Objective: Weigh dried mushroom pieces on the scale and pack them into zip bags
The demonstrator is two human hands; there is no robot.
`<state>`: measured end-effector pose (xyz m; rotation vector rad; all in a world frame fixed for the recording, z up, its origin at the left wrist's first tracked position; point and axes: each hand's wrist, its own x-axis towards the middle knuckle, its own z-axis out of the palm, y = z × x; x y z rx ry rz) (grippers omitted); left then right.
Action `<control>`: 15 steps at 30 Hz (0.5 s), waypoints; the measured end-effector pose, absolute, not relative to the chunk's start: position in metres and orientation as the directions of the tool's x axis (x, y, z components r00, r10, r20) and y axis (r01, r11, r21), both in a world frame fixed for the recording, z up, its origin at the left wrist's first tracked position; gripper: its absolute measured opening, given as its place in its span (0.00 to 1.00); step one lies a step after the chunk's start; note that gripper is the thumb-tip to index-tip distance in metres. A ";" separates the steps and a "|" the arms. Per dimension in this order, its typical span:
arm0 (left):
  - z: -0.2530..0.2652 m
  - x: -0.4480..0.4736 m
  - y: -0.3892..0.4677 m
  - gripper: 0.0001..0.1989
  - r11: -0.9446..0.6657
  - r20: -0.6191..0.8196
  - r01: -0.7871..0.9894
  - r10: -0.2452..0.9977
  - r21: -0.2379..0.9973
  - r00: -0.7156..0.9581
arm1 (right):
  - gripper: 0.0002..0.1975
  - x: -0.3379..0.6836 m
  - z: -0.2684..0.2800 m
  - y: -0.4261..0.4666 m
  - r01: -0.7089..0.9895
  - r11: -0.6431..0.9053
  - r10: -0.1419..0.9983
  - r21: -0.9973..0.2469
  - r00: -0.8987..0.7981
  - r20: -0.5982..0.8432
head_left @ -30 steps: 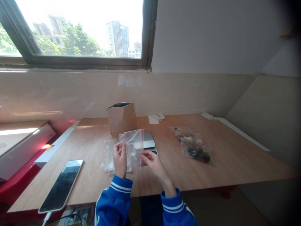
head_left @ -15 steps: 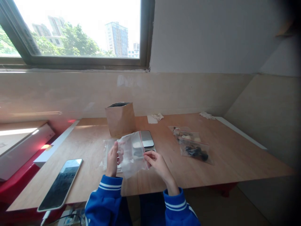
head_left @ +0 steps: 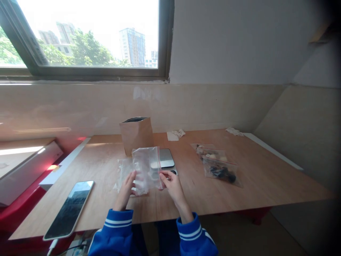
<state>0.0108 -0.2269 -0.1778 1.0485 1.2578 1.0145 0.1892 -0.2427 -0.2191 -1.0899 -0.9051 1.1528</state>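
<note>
At centre frame, above a brown wooden tabletop (head_left: 194, 195), a clear rectangular plastic bag (head_left: 145, 161) has swung squarer; the bare left hand (head_left: 127, 187) spreads at its lower left, grip indeterminable; the bare right hand (head_left: 172, 183) pinches its red-lined edge (head_left: 160, 161), now upright, likely easier to work.

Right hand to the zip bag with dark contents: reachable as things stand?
Likely yes: only tabletop seems to lie between the right hand and the dark-filled bag. It pinches the edge of the clear bag, so probably that gets released first.
</note>
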 end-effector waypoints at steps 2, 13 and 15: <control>-0.182 0.007 -0.233 0.27 0.233 -0.233 0.014 0.969 0.972 0.075 | 0.24 0.186 -0.222 -0.243 -0.242 0.047 0.980 -0.969 0.197 -0.002; -0.197 -0.014 -0.224 0.22 0.033 -0.024 0.130 0.997 0.991 -0.073 | 0.23 0.189 -0.223 -0.248 -0.138 0.130 0.983 -0.982 0.144 0.110; -0.197 -0.019 -0.219 0.22 -0.008 0.028 0.203 0.995 0.979 -0.100 | 0.22 0.210 -0.226 -0.247 0.008 0.205 0.945 -0.979 0.260 0.200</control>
